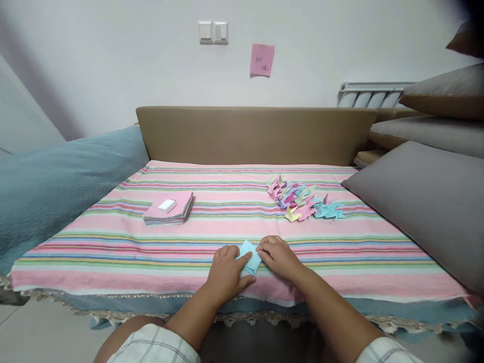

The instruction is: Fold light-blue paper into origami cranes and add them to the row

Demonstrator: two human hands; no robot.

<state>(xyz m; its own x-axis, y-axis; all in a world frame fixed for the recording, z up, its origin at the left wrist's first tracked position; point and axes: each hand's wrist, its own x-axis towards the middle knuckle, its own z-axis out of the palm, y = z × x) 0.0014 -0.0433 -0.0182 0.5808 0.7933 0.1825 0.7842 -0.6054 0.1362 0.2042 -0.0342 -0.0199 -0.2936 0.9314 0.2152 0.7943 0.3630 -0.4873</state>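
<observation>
A small light-blue sheet of folded origami paper (pixel 247 248) lies on the striped cloth between my hands. My left hand (pixel 226 271) holds its left side, with the thumb across the top of the paper and the fingers curled at the edge. At the right corner, the bent fingertips of my right hand (pixel 279 256) pinch the paper. Part of the paper's left edge is hidden under my left fingers.
Pink-striped cloth (pixel 227 201) covers the sofa seat. At the left, a white block (pixel 167 205) sits on a stack of coloured paper (pixel 185 207). Several folded paper cranes (pixel 298 201) are heaped at the right, near a grey cushion (pixel 423 201).
</observation>
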